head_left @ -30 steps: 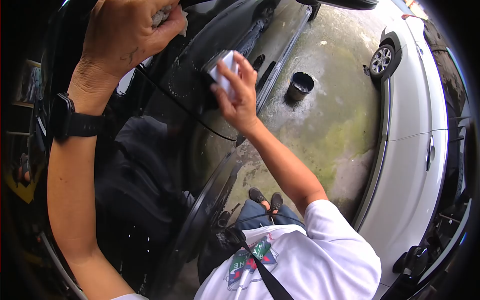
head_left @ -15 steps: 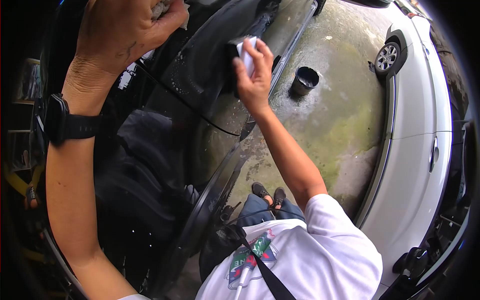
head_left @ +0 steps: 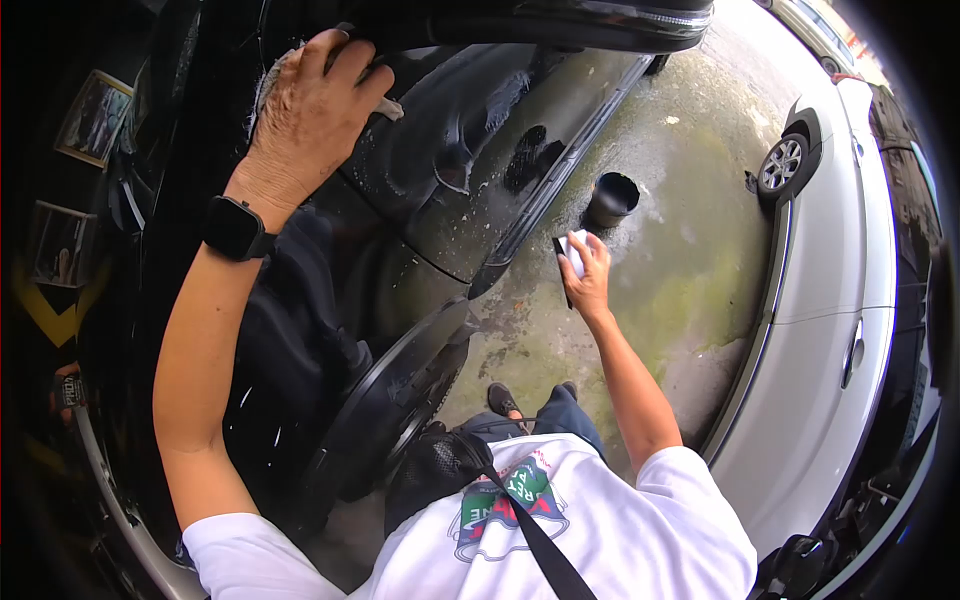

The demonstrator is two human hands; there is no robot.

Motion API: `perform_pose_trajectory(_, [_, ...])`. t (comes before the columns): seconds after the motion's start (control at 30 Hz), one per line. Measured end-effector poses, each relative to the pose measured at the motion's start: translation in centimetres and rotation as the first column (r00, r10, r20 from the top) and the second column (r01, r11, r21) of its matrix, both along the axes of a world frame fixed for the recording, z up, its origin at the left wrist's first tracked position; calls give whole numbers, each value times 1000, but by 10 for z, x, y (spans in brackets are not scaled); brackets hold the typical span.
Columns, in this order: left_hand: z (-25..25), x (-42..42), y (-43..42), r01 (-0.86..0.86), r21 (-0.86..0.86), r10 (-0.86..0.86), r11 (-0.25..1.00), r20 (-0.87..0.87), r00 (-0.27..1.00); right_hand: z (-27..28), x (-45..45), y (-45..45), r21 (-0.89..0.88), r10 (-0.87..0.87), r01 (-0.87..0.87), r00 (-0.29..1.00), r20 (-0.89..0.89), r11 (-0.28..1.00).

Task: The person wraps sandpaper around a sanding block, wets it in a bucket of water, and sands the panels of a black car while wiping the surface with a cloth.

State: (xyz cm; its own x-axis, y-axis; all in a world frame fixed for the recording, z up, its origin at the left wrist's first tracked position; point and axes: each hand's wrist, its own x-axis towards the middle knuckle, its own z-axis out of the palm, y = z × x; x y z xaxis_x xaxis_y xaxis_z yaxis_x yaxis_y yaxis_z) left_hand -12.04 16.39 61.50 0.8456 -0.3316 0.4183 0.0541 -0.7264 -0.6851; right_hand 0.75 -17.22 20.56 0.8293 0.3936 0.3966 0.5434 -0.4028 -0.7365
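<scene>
My left hand (head_left: 315,115), with a black watch on its wrist, is pressed against the dark car (head_left: 300,290) near its side mirror (head_left: 560,28). A pale, wet-looking rag (head_left: 390,108) shows at its edges, with the fingers curled over it. In my right hand (head_left: 594,280) is a block-shaped sponge (head_left: 576,256), white on one side and black on the other. That hand is held away from the car, over the concrete. Just beyond it stands a black bucket (head_left: 613,198); what is inside is too blurred to make out. Suds and wet smears (head_left: 500,105) mark the car's panel.
A white car (head_left: 830,290) is parked along the right side. Between the two cars lies stained, greenish concrete (head_left: 690,250), where my feet (head_left: 503,400) stand close to the dark car. A black bag (head_left: 440,470) hangs at my waist on a strap.
My right hand has come off the dark panel with the sponge and moved down and right, near the bucket. My left hand now appears lower in view, still on the rag. The view has shifted.
</scene>
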Motion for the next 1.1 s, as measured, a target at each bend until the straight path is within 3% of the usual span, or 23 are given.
perform_pose_trajectory(0.13, [-44, -17, -37, -102, -122, 107, 987, 35, 994, -64, -6, -175, -233, -209, 181, 973, -101, 955])
perform_pose_trajectory(0.23, [-112, -20, -77, -258, -269, 288, 928, 78, 954, -121, -17, -317, -391, -448, 346, 870, -206, 853])
perform_pose_trajectory(0.3, [-164, -14, -94, -329, -273, 372, 904, 125, 920, -147, -19, -403, -527, -600, 402, 750, -280, 749])
perform_pose_trajectory(0.37, [-198, 13, -111, -399, -318, 466, 860, 171, 868, -124, -15, -455, -675, -645, 338, 715, -268, 656])
perform_pose_trajectory(0.47, [-249, 73, -112, -408, -214, 447, 888, 184, 875, -89, 27, -504, -738, -642, 326, 744, -185, 591])
perform_pose_trajectory(0.57, [-264, 126, -108, -356, -223, 400, 908, 198, 895, -68, 68, -519, -656, -659, 415, 733, -169, 630])
perform_pose_trajectory(0.6, [-272, 175, -106, -361, -143, 386, 921, 222, 896, -59, 114, -524, -665, -624, 393, 768, -142, 635])
perform_pose_trajectory(0.77, [-292, 274, -102, -247, -235, 299, 940, 218, 929, -52, 181, -521, -553, -566, 410, 812, -140, 725])
perform_pose_trajectory(0.8, [-286, 282, -102, -196, -286, 262, 938, 215, 941, -52, 188, -517, -559, -570, 400, 805, -164, 726])
perform_pose_trajectory(0.83, [-283, 286, -104, -139, -310, 240, 941, 316, 918, -55, 192, -510, -571, -552, 384, 820, -150, 726])
perform_pose_trajectory(0.93, [-288, 287, -109, -141, -435, 282, 889, 279, 918, -65, 207, -492, -664, -521, 290, 836, -175, 689])
perform_pose_trajectory(0.97, [-286, 285, -114, -135, -485, 321, 864, 323, 890, -77, 216, -485, -672, -503, 267, 845, -181, 691])
perform_pose_trajectory(1.03, [-273, 277, -117, 38, -468, 251, 883, 540, 804, -89, 238, -473, -711, -496, 228, 847, -192, 665])
perform_pose_trajectory(1.07, [-274, 270, -119, 157, -549, 247, 821, 589, 769, -94, 252, -463, -699, -469, 205, 859, -207, 685])
perform_pose_trajectory(1.1, [-279, 261, -119, 139, -553, 266, 821, 588, 764, -92, 266, -455, -689, -442, 180, 869, -222, 702])
